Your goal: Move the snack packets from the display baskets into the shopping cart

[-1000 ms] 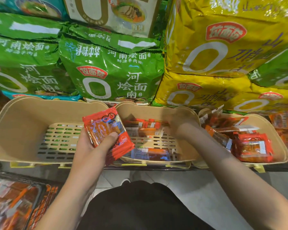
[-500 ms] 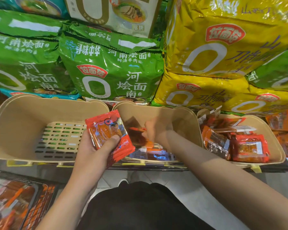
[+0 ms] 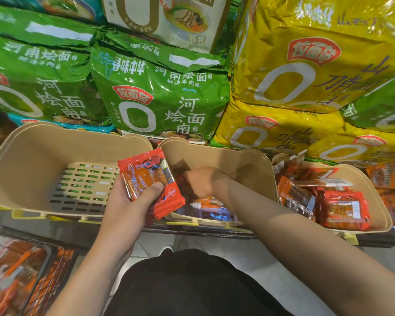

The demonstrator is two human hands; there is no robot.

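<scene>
Left hand (image 3: pixel 132 201) grips packet stack (image 3: pixel 151 183); right hand (image 3: pixel 203 181) blurred, grip unclear. Pkts light, slick; pinch edges.

Right hand (image 3: pixel 201 181) is motion-blurred inside the middle beige plastic basket (image 3: pixel 255 165); its fingers can't be made out, so whether it grips anything is unclear. The stack of red-orange foil snack packets (image 3: pixel 149 179) in the left hand (image 3: pixel 128 199) hides that hand's fingertips & covers the basket's near-left corner. At 7 o'clock, the black wire shopping cart (image 3: pixel 53 277) is cut off by the frame edge, contents blurred. At 3 o'clock, orange packets (image 3: pixel 390 176) run off-frame.
</scene>
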